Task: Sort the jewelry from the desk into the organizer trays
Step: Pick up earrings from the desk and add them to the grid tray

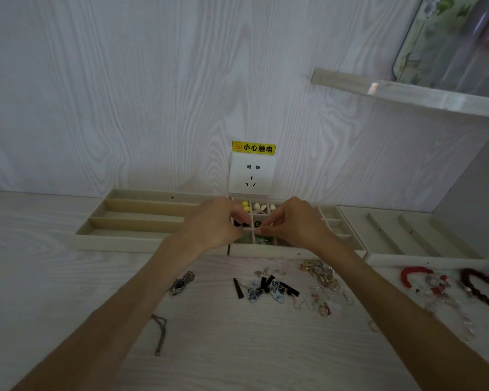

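Both hands, the left hand (215,224) and right hand (291,224), hover with fingertips pinched over the organizer tray (266,251), whatever they hold indiscernible, loose jewelry (268,287) lying nearer than it on the counter (223,348).

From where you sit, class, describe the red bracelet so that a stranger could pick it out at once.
Start at the desk, then go to its right side, just in front of the rightmost tray. The red bracelet is the bright red beaded loop there; the bracelet beside it is dark maroon.
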The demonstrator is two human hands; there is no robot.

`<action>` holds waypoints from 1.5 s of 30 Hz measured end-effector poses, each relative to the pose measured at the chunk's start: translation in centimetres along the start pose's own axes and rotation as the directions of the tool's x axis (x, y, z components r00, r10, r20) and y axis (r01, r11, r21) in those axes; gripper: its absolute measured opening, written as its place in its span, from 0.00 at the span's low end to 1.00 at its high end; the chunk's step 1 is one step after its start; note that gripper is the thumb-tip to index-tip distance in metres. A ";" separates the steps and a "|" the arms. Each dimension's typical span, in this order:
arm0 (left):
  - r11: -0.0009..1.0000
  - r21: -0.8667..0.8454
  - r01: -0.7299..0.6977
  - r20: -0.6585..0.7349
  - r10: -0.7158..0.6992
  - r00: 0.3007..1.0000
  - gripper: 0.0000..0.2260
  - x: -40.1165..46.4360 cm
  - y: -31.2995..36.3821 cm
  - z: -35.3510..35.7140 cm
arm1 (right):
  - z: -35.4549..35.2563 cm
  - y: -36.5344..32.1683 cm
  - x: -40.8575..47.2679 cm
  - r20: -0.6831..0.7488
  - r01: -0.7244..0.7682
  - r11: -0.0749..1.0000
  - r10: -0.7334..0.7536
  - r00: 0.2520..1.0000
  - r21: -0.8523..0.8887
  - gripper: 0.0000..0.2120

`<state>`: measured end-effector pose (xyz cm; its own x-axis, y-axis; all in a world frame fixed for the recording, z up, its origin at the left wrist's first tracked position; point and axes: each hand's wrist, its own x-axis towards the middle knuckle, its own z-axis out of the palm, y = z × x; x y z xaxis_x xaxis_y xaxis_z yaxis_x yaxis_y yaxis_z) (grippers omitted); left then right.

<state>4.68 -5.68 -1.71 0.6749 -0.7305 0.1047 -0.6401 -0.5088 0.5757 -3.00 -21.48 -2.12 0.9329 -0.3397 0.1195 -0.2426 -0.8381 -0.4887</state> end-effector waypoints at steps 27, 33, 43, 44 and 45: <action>0.786 0.498 -0.366 0.226 0.290 0.930 0.19 -0.5 0.3 -0.2 | -1.9 0.8 -4.4 0.139 0.205 0.937 -0.171 0.975 -0.283 0.15; 0.766 0.535 -0.356 0.223 0.279 0.934 0.18 -0.5 0.6 0.1 | -1.3 1.4 -3.8 0.106 0.213 0.924 -0.188 0.976 -0.318 0.23; 0.805 0.486 -0.339 0.144 0.309 0.940 0.18 -1.0 0.8 0.1 | -3.3 0.5 -2.6 0.023 0.152 0.981 -0.150 0.988 -0.119 0.25; 0.809 0.478 -0.342 0.141 0.313 0.939 0.18 -1.0 0.6 0.0 | -3.1 0.2 -2.4 0.048 0.146 0.979 -0.141 0.989 -0.143 0.25; 0.808 0.477 -0.344 0.140 0.317 0.938 0.18 -1.0 0.5 0.0 | -2.9 0.0 -2.4 0.073 0.144 0.975 -0.133 0.988 -0.171 0.25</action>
<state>3.72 -5.18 -1.50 0.3788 -0.9102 0.1675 -0.9252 -0.3772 0.0422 -5.98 -21.90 0.09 0.9738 -0.1931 0.1203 -0.1477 -0.9388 -0.3112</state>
